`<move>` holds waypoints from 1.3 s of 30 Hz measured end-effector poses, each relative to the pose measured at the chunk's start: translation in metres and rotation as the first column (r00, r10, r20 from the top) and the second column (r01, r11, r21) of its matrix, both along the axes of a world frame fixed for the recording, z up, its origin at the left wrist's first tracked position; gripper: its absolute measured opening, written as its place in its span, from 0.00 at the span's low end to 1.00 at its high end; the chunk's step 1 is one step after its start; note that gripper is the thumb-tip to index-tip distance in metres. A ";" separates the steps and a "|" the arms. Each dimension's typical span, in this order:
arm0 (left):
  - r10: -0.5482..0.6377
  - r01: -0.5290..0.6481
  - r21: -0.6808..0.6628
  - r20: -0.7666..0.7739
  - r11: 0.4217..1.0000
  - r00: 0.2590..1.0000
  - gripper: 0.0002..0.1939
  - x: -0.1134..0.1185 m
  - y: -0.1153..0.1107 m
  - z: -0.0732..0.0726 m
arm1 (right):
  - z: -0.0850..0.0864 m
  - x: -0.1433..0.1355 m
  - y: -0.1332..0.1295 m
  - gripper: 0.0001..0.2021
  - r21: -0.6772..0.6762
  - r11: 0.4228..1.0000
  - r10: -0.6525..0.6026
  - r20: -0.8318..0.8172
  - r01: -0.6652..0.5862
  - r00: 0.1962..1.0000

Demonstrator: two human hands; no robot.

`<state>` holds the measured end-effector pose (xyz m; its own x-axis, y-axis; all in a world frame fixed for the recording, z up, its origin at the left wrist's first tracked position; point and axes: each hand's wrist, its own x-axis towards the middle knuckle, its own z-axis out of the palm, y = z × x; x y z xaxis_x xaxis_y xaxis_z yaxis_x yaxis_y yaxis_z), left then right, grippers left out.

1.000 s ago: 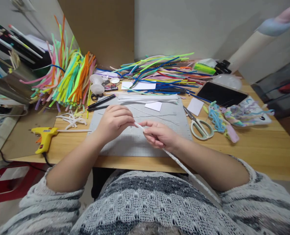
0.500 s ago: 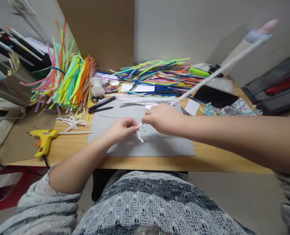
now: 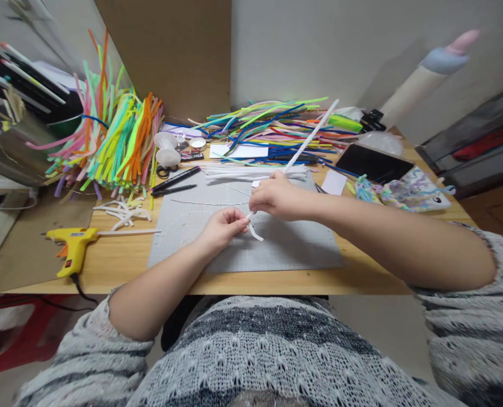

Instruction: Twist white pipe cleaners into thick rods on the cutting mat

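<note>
A white pipe cleaner [image 3: 308,138] runs through both hands over the grey cutting mat [image 3: 183,249]. My left hand [image 3: 226,227] pinches it near its lower end, where a short bent tail sticks out toward me. Close beside, my right hand [image 3: 279,198] is closed on the same pipe cleaner, and its long straight part rises up and to the right past the knuckles. Thin wires [image 3: 209,203] lie on the mat just beyond my hands. Behind them rests a bundle of white pipe cleaners [image 3: 230,172].
At left lie a yellow glue gun [image 3: 76,246] and cut white pieces [image 3: 124,213]. Black pens [image 3: 177,181] rest on the mat's far left corner. Coloured pipe cleaners [image 3: 272,127] pile up at the back. A phone [image 3: 374,164] lies at right.
My right hand has drawn slightly nearer the left. The long part of the pipe cleaner now stands steeper and reaches less far right. My left hand has shifted a little right.
</note>
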<state>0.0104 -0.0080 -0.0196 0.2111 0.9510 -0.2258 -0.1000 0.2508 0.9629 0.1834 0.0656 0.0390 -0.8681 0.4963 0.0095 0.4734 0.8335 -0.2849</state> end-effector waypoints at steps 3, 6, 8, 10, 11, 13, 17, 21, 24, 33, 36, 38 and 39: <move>0.013 -0.013 0.006 0.024 1.000 1.000 0.15 0.000 0.000 -0.002 | 0.005 0.001 -0.002 0.09 0.021 1.000 0.021 -0.045 -0.020 0.999; 0.048 -0.049 0.022 0.061 0.999 0.997 0.13 0.000 0.000 0.000 | 0.011 0.003 -0.015 0.08 0.147 0.975 -0.101 -0.365 0.164 0.925; 0.075 -0.078 0.033 0.074 0.996 0.994 0.13 -0.001 0.000 0.003 | 0.007 0.003 -0.026 0.08 0.049 0.923 -0.253 -0.670 0.381 0.698; 0.101 -0.104 0.042 0.075 0.994 0.992 0.13 -0.002 -0.001 0.005 | -0.004 0.000 -0.036 0.07 -0.247 0.856 -0.434 -0.820 0.454 0.373; 0.109 -0.113 0.047 0.076 0.993 0.991 0.13 -0.002 -0.001 0.005 | -0.012 -0.002 -0.040 0.07 -0.426 0.819 -0.542 -0.794 0.384 0.276; 0.118 -0.123 0.057 0.093 0.991 0.989 0.14 -0.002 -0.001 0.005 | -0.027 -0.009 -0.046 0.11 -0.712 0.689 -0.705 -0.616 0.135 0.351; 0.152 -0.161 0.056 0.131 0.985 0.980 0.15 0.000 -0.001 0.003 | -0.044 -0.020 -0.054 0.15 -0.875 0.478 -0.732 -0.442 -0.071 0.519; 0.231 -0.239 0.050 0.118 0.970 0.966 0.14 0.003 0.001 0.002 | -0.047 -0.019 -0.052 0.15 -0.899 0.434 -0.825 -0.422 -0.056 0.375; 0.272 -0.281 0.047 0.139 0.959 0.952 0.14 0.005 0.005 0.004 | -0.051 -0.019 -0.052 0.15 -0.937 0.335 -0.818 -0.339 -0.094 0.464; 0.385 -0.379 -0.074 0.243 0.923 0.890 0.19 0.033 0.009 0.013 | -0.062 -0.029 -0.057 0.13 -0.913 0.315 -0.836 -0.396 -0.258 0.380; 0.372 -0.363 -0.085 0.266 0.928 0.889 0.19 0.036 0.009 0.009 | -0.066 -0.028 -0.056 0.14 -0.911 0.317 -0.836 -0.399 -0.262 0.377; 0.345 -0.340 -0.065 0.270 0.938 0.899 0.18 0.034 0.009 0.005 | -0.067 -0.027 -0.054 0.15 -0.909 0.345 -0.826 -0.412 -0.232 0.386; 0.329 -0.327 -0.055 0.272 0.944 0.904 0.18 0.032 0.009 0.004 | -0.067 -0.027 -0.054 0.15 -0.906 0.363 -0.817 -0.421 -0.217 0.393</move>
<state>0.0425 0.0012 -0.0160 -0.0578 0.9757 -0.2115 -0.4364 0.1658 0.8843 0.1563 0.0119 -0.0276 -0.4408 0.8936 -0.0842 -0.2493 -0.2120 -0.9449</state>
